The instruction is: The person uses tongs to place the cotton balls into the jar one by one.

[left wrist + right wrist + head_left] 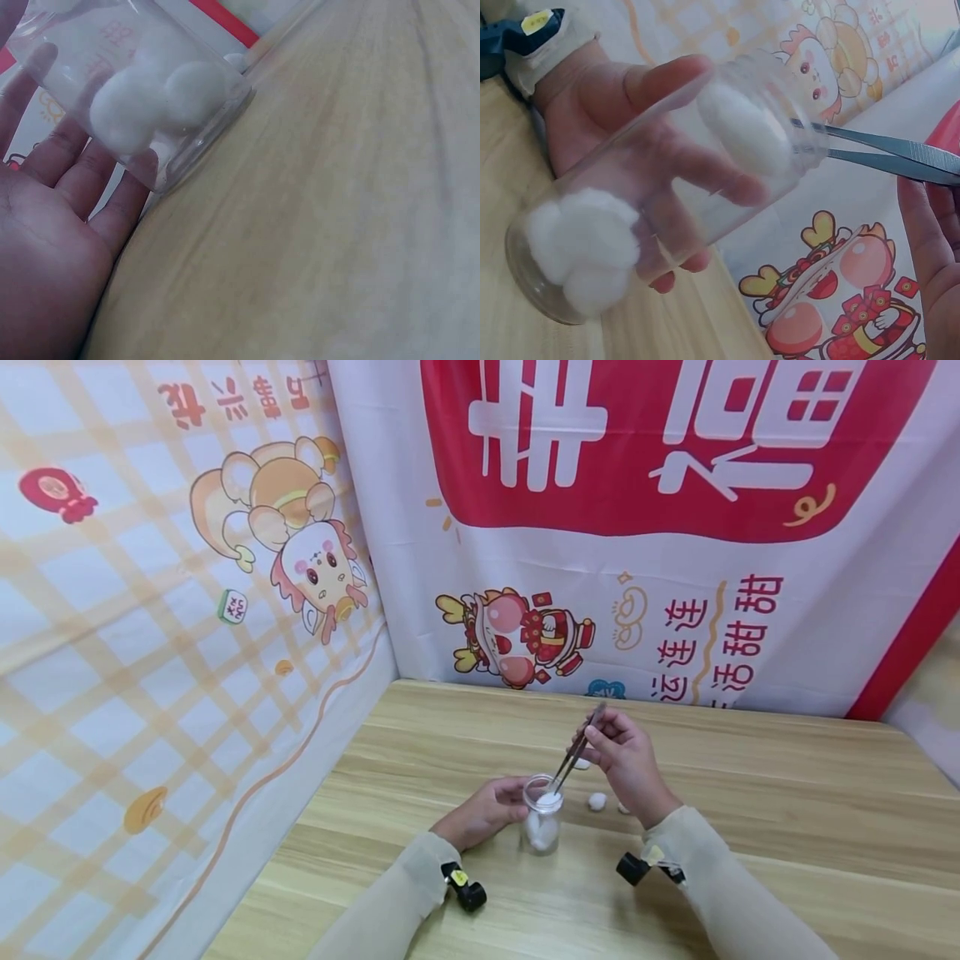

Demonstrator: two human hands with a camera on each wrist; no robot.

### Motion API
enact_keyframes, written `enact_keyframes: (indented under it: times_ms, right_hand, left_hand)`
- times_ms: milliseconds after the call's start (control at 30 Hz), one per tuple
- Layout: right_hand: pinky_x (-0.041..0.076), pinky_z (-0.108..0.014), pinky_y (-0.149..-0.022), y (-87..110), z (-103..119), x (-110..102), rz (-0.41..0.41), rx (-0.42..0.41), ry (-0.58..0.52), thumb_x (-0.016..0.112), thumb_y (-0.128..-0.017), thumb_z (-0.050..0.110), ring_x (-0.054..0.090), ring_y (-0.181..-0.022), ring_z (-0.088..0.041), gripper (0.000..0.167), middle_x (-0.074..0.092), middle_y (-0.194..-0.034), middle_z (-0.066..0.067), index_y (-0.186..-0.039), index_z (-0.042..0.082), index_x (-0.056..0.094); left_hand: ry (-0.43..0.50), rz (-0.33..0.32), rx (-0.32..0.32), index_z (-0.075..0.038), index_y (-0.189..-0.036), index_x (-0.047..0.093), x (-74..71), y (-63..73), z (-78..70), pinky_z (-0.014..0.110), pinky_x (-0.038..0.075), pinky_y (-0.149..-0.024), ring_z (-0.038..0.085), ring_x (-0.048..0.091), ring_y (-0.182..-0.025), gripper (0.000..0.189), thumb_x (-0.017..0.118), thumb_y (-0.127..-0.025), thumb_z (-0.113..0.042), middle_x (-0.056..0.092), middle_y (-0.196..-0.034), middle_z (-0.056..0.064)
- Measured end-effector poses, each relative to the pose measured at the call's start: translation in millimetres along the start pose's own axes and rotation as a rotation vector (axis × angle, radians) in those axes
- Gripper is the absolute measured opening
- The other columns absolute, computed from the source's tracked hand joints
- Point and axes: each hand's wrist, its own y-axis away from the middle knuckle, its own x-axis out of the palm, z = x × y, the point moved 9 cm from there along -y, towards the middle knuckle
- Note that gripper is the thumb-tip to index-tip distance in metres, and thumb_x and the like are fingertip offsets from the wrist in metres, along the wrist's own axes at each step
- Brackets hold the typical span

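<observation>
Head view, far left: a checked cloth (150, 652) is hanging there, cartoon critters all over it.
Left hand, lower middle: the left hand (480, 817) is curling its thumb and fingers round the jar, so it's only closing about as far as the jar lets it.
Jar, lower middle: the clear jar (543, 809) is standing upright on the wooden table (420, 735).
Stuff inside: in the right wrist view, some fluffy white balls (585, 244) are bunching at the jar's base, lower left, while an upper ball (744, 129) is sitting up by the neck, upper middle.
Tweezers, just right of the jar: the tweezers (576, 750) are slanting down into the mouth, tips slightly apart; can't tell if they're gripping that upper ball.
Loose ball, lower right of centre: a loose ball (597, 802) is lying on the table, between jar and right wrist.
Right hand, right of centre: the right hand (628, 764) is pinching the tweezers, thumb against fingers.
Upper right: a backdrop (750, 518) is showing big white characters on red.
</observation>
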Motion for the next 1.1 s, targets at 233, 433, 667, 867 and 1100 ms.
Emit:
enact_keyframes:
  times_ms: [233, 433, 667, 867, 1100]
  right_hand:
    - [0.057, -0.041, -0.079, -1.7, 12, 0, -0.001, -0.042, -0.029, 0.062, -0.095, 0.005, 0.064, -0.088, -0.022, 0.017, 0.063, -0.098, -0.011, -0.109, 0.001, 0.055]
    - [0.057, -0.041, -0.08, -0.8, 13, 1, 0.019, -0.033, -0.014, 0.063, -0.095, 0.006, 0.064, -0.089, -0.023, 0.016, 0.063, -0.098, -0.01, -0.109, 0.003, 0.057]
    - [0.057, -0.038, -0.079, 0.4, 23, -1, 0.023, -0.076, -0.021, 0.062, -0.095, 0.004, 0.064, -0.089, -0.021, 0.019, 0.062, -0.099, -0.012, -0.11, -0.004, 0.054]
    - [0.058, -0.039, -0.078, 1.2, 28, 4, 0.048, -0.105, -0.033, 0.06, -0.095, 0.001, 0.065, -0.087, -0.022, 0.013, 0.063, -0.097, -0.011, -0.108, 0.0, 0.058]
    - [0.057, -0.039, -0.082, 1.6, 28, 13, 0.101, -0.116, -0.036, 0.058, -0.095, -0.002, 0.065, -0.089, -0.022, 0.012, 0.064, -0.098, -0.012, -0.107, -0.002, 0.058]
  left_hand:
    - [-0.013, -0.006, -0.006, 0.0, -0.144, 0.042, -0.3, 0.3, 0.1, 0.04, 0.033, -0.11, 0.027, 0.046, -0.131, 0.081, 0.076, -0.082, -0.039, 0.051, -0.142, 0.013]
    - [0.009, -0.013, 0.022, 0.006, -0.141, 0.041, -0.4, 0.9, -0.6, 0.04, 0.035, -0.109, 0.024, 0.049, -0.127, 0.081, 0.076, -0.082, -0.036, 0.053, -0.139, 0.015]
    - [-0.017, -0.004, 0.027, 0.003, -0.142, 0.043, 0.2, 0.6, -0.9, 0.038, 0.032, -0.111, 0.027, 0.047, -0.13, 0.077, 0.075, -0.083, -0.035, 0.054, -0.137, 0.015]
    - [-0.036, -0.013, 0.002, -0.001, -0.144, 0.043, -1.8, 1.2, -0.8, 0.038, 0.034, -0.11, 0.027, 0.046, -0.13, 0.079, 0.076, -0.082, -0.038, 0.052, -0.14, 0.013]
    - [-0.031, -0.016, -0.001, 0.004, -0.143, 0.042, -0.6, 0.8, 0.4, 0.039, 0.036, -0.108, 0.024, 0.049, -0.127, 0.086, 0.077, -0.08, -0.042, 0.054, -0.138, 0.013]
